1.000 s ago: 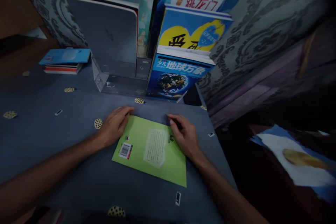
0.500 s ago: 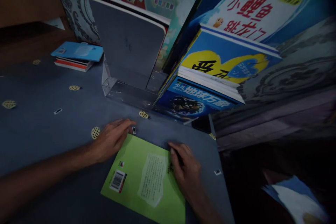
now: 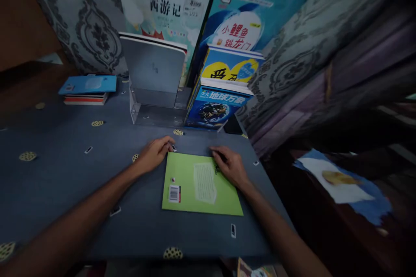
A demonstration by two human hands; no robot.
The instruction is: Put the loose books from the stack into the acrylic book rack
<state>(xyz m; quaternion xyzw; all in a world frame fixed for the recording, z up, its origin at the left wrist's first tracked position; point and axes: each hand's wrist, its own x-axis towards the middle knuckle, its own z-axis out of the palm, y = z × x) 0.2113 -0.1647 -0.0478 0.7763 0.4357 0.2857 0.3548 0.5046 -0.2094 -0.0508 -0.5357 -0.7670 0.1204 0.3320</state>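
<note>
A green book (image 3: 185, 169) lies flat on the dark table, its back cover with a barcode and a pale text patch facing up. My left hand (image 3: 156, 154) rests at its upper left corner, fingers loosely bent and fingertips on the table beside the corner. Over the upper right corner lies my right hand (image 3: 231, 166), a gap showing between thumb and forefinger. Neither hand grips the book; both stay loosely open against its edges.
Behind the book, a clear acrylic stand (image 3: 159, 115) holds a grey book (image 3: 154, 67); blue books (image 3: 214, 106) stand to its right. Several books (image 3: 87, 84) are stacked at the far left. The patterned tablecloth (image 3: 65, 173) ends at the right, where a blue-and-white item (image 3: 344, 181) lies lower down.
The view has tilted and pulled back, so more of the table and the standing books shows. Both hands remain at the green book's upper corners.
</note>
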